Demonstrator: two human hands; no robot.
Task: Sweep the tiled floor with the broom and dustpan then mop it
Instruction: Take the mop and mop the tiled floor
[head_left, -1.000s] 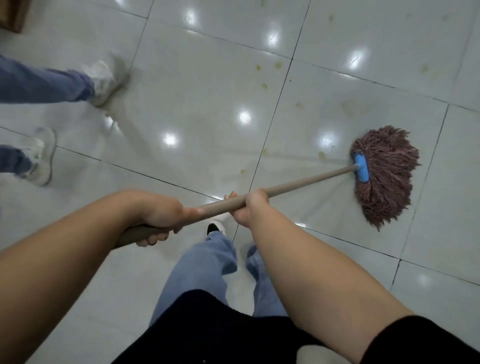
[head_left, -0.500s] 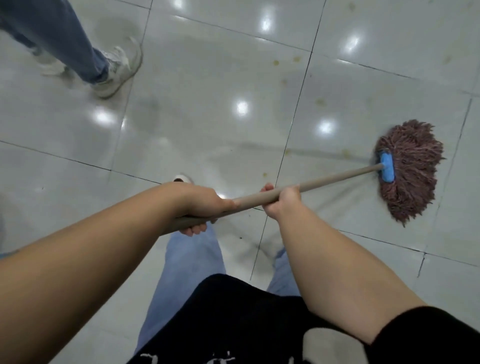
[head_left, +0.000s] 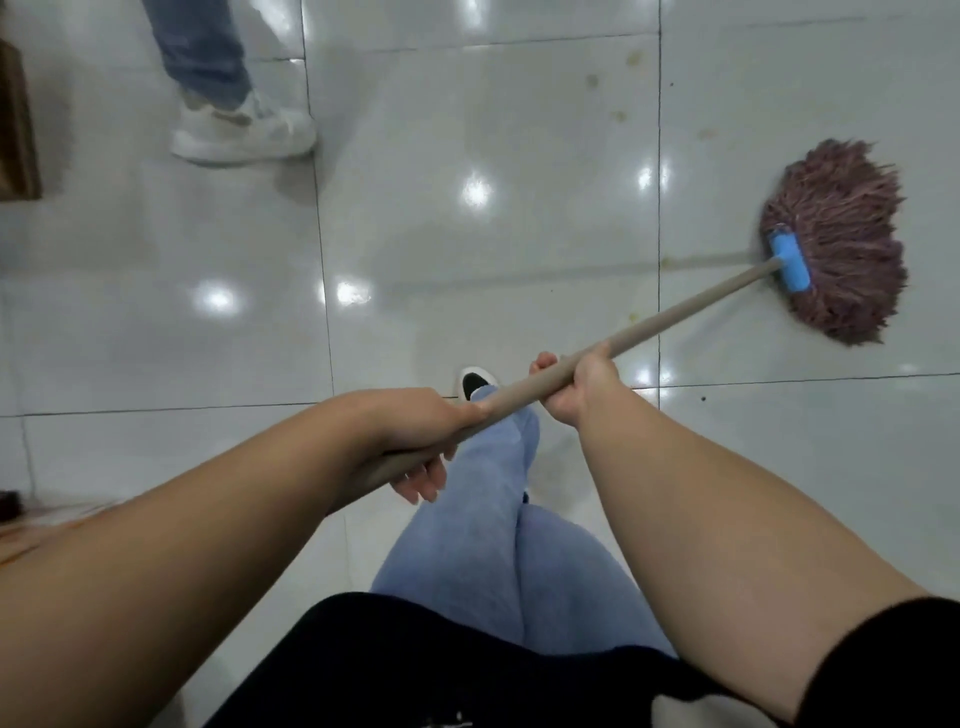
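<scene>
- Mop (head_left: 831, 244) in the head view: its purple string head lies spread on the glossy tiled floor (head_left: 467, 260) at the far right, blue clamp (head_left: 789, 261) joining it to the handle (head_left: 675, 319).
- Both hands grip the handle: right hand (head_left: 576, 387) further along, left hand (head_left: 415, 439) near its end.
- Another person's white sneaker (head_left: 244, 132) stands at upper left.

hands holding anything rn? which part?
Both grip the mop by its wooden handle: left hand near the handle's upper end, right hand further down towards the head.
</scene>
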